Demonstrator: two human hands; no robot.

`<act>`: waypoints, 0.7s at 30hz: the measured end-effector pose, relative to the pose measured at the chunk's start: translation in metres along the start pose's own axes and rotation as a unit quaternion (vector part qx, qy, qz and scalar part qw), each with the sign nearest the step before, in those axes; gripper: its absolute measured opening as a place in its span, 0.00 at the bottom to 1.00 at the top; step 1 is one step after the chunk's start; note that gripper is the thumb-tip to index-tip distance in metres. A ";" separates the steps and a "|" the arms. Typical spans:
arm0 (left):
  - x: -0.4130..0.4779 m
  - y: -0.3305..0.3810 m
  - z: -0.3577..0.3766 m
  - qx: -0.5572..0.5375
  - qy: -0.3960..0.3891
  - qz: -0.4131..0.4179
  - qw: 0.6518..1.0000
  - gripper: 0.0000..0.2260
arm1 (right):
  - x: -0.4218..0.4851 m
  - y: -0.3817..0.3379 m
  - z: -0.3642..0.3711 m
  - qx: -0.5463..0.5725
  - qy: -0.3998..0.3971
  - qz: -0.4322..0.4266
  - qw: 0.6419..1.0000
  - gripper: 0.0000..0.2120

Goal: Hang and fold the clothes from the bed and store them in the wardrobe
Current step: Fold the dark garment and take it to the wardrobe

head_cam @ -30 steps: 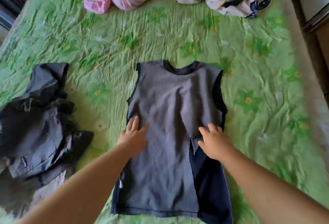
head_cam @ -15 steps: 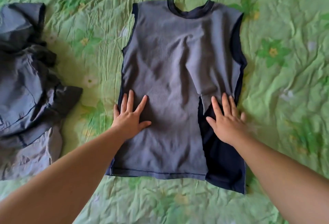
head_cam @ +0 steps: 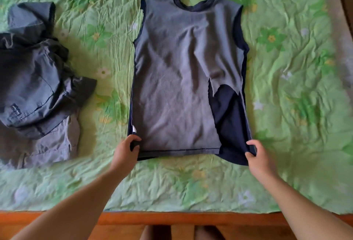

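Observation:
A grey T-shirt (head_cam: 177,79) with dark navy trim lies flat on the green flowered bedspread (head_cam: 286,87), neck away from me, both sleeves folded in over the body. My left hand (head_cam: 127,149) pinches the hem at the shirt's lower left corner. My right hand (head_cam: 257,153) pinches the navy fabric at the lower right corner. Both corners are lifted slightly off the bedspread.
A crumpled heap of dark grey clothes (head_cam: 36,87) lies on the bed to the left of the shirt. The wooden bed frame (head_cam: 172,218) runs along the near edge. The bed's right edge (head_cam: 342,35) shows at the far right.
Both hands have slid down from the middle of the shirt, where they lay flat, to the hem and now pinch its two lower corners. The view has tilted further down.

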State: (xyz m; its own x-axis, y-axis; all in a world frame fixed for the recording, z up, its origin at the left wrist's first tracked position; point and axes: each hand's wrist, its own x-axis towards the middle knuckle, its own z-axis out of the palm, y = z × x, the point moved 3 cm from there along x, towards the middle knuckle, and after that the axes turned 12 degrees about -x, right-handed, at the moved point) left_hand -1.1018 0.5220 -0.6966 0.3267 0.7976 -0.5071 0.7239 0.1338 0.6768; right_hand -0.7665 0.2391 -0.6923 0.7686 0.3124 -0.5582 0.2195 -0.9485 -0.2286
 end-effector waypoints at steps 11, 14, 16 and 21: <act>-0.030 -0.006 -0.014 0.011 0.007 -0.009 1.000 0.07 | 0.004 0.046 -0.004 0.102 -0.008 0.000 0.995 0.16; -0.032 -0.006 -0.015 0.007 -0.003 -0.035 0.999 0.09 | 0.008 0.046 -0.008 0.098 -0.041 -0.008 0.994 0.19; -0.028 -0.006 -0.017 0.070 -0.029 -0.036 0.996 0.11 | 0.013 0.041 -0.011 0.048 -0.055 -0.016 0.997 0.16; -0.003 0.010 -0.020 0.091 -0.008 -0.018 0.996 0.13 | 0.044 -0.008 -0.034 0.025 -0.009 -0.028 0.999 0.10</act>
State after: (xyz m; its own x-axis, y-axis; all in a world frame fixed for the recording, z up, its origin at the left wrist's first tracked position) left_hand -1.1076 0.5331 -0.6774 0.3071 0.7845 -0.5387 0.8327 0.0525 0.5512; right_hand -0.7147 0.2586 -0.6880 0.7445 0.3658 -0.5585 0.2306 -0.9260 -0.2990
